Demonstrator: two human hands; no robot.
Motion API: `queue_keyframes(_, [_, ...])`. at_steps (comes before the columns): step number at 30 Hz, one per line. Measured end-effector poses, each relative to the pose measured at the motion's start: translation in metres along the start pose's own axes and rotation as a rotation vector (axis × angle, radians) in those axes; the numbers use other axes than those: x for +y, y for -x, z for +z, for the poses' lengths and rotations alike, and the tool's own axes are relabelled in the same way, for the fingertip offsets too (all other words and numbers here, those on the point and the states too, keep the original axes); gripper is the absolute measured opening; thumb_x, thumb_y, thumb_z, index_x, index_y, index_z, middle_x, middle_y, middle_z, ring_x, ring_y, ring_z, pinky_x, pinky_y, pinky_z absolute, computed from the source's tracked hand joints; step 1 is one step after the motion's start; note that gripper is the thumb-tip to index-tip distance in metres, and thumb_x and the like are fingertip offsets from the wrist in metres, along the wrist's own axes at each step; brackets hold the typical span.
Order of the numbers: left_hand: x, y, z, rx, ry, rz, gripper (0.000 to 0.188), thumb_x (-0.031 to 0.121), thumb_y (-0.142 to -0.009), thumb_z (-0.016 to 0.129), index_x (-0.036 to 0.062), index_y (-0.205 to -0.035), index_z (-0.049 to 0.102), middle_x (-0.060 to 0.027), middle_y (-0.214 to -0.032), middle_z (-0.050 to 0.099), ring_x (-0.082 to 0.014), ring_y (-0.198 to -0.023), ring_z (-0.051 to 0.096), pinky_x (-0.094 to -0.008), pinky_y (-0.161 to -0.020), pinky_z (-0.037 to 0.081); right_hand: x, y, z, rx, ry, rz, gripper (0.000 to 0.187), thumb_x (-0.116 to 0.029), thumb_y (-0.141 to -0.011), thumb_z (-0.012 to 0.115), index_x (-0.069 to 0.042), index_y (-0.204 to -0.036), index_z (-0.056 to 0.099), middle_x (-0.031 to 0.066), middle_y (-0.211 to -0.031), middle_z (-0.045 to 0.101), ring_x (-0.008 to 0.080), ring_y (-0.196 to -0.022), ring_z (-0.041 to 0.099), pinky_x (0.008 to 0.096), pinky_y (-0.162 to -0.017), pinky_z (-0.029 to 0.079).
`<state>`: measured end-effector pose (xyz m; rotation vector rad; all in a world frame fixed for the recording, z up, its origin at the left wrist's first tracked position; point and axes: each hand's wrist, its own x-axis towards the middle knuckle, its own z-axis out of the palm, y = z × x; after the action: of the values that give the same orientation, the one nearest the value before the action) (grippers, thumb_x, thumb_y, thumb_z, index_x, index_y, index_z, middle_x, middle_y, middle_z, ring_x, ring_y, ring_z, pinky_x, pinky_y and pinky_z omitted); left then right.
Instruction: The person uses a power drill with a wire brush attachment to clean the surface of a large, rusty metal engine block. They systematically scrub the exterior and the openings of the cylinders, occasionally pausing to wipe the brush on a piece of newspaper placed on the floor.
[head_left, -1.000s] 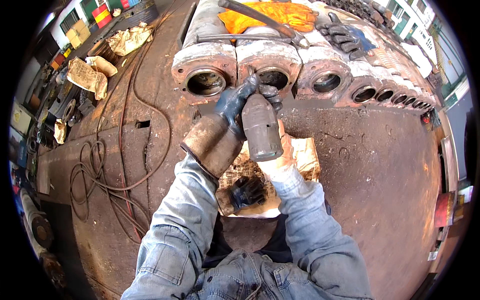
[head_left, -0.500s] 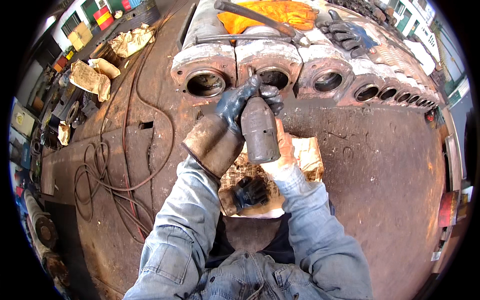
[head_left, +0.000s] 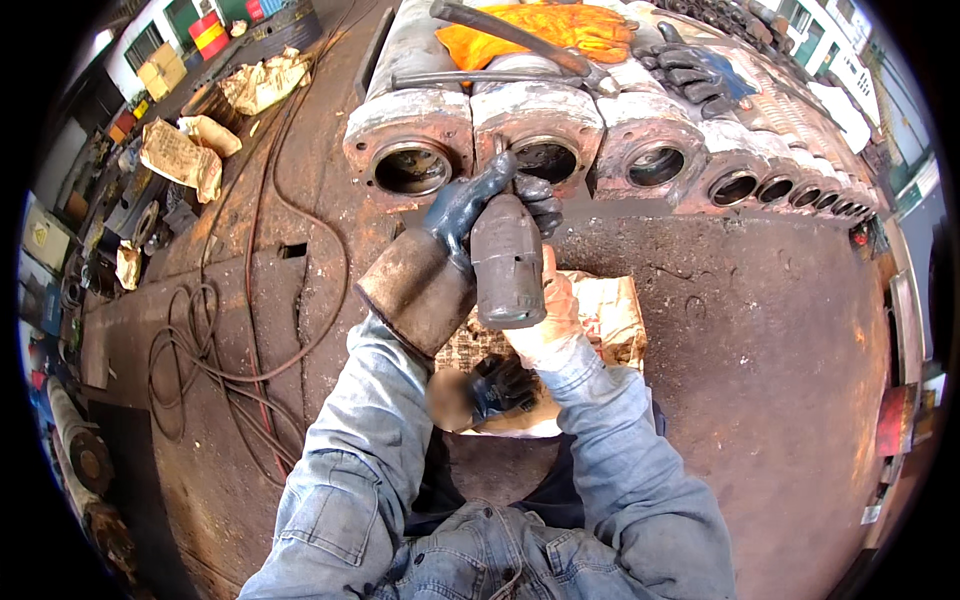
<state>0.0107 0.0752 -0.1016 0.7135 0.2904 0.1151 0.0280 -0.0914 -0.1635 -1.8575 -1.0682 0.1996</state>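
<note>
A dark, bullet-shaped handheld power tool (head_left: 508, 265), which looks like a die grinder, is held between my hands. My left hand (head_left: 465, 215), in a blue-black coated glove with a long worn cuff, is closed round its far end. My bare right hand (head_left: 556, 318) grips the tool's near right side; part of its fingers is hidden behind the body. A thin shaft shows just beyond the left thumb, in front of the second round bore of a rusty flanged metal casting (head_left: 540, 110). Whether the shaft touches the bore's rim I cannot tell.
Similar castings (head_left: 650, 150) stand in a row to the right. On top lie a hammer (head_left: 520, 38), a metal bar (head_left: 480, 76), orange gloves (head_left: 540, 30) and a dark glove (head_left: 695, 70). Below my hands, another glove (head_left: 505, 385) rests on brown paper (head_left: 610, 310). Hoses (head_left: 215, 370) coil at left.
Both hands and the tool have shifted slightly left, and the tool's near end has swung a little left. The castings and the things on them stay as they were.
</note>
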Motion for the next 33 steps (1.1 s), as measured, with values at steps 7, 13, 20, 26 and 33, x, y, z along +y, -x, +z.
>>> queue_keyframes(7, [-0.014, -0.011, 0.009, -0.012, -0.013, -0.032, 0.059, 0.05, -0.094, 0.063, -0.006, -0.113, 0.064, -0.0238, -0.104, 0.07, -0.0375, -0.092, 0.069, -0.051, -0.086, 0.057, 0.01, -0.002, -0.018, 0.003, -0.267, 0.134, 0.031, -0.016, -0.098, 0.057, -0.007, -0.126, 0.05, 0.0128, -0.116, 0.065, 0.0235, -0.102, 0.067, 0.0398, -0.085, 0.058])
queue_keyframes(13, [-0.011, -0.011, -0.001, -0.031, 0.006, 0.002, 0.059, 0.05, -0.094, 0.063, -0.006, -0.113, 0.064, -0.0235, -0.104, 0.07, -0.0373, -0.091, 0.069, -0.051, -0.085, 0.057, 0.015, -0.003, -0.008, -0.012, -0.432, 0.146, 0.029, -0.013, -0.1, 0.053, -0.009, -0.128, 0.05, 0.0111, -0.117, 0.064, 0.0229, -0.101, 0.066, 0.0408, -0.083, 0.058])
queue_keyframes(20, [-0.008, -0.019, -0.019, -0.076, -0.127, -0.037, 0.063, 0.052, -0.095, 0.06, -0.0062, -0.117, 0.062, -0.0271, -0.107, 0.068, -0.0402, -0.095, 0.068, -0.0514, -0.089, 0.056, 0.011, -0.001, -0.003, 0.088, -0.045, 0.02, 0.058, -0.021, -0.076, 0.082, -0.011, -0.125, 0.051, 0.0093, -0.096, 0.072, 0.0217, -0.086, 0.07, 0.034, -0.077, 0.055])
queue_keyframes(26, [-0.007, -0.01, -0.003, 0.016, -0.096, -0.04, 0.062, 0.051, -0.095, 0.059, -0.0065, -0.116, 0.062, -0.0261, -0.106, 0.069, -0.0386, -0.098, 0.068, -0.0504, -0.091, 0.055, 0.019, -0.004, -0.01, -0.005, -0.288, 0.103, 0.043, -0.011, -0.088, 0.071, -0.008, -0.125, 0.05, 0.0084, -0.112, 0.067, 0.0185, -0.1, 0.066, 0.0359, -0.083, 0.057])
queue_keyframes(33, [-0.007, 0.001, -0.015, -0.045, -0.122, -0.068, 0.055, 0.048, -0.096, 0.06, -0.0042, -0.113, 0.064, -0.0223, -0.102, 0.07, -0.0355, -0.092, 0.069, -0.0482, -0.085, 0.057, 0.02, 0.003, 0.007, 0.003, -0.573, 0.077, 0.041, -0.04, -0.103, 0.047, -0.009, -0.13, 0.053, 0.0076, -0.115, 0.067, 0.0202, -0.098, 0.068, 0.0384, -0.083, 0.059])
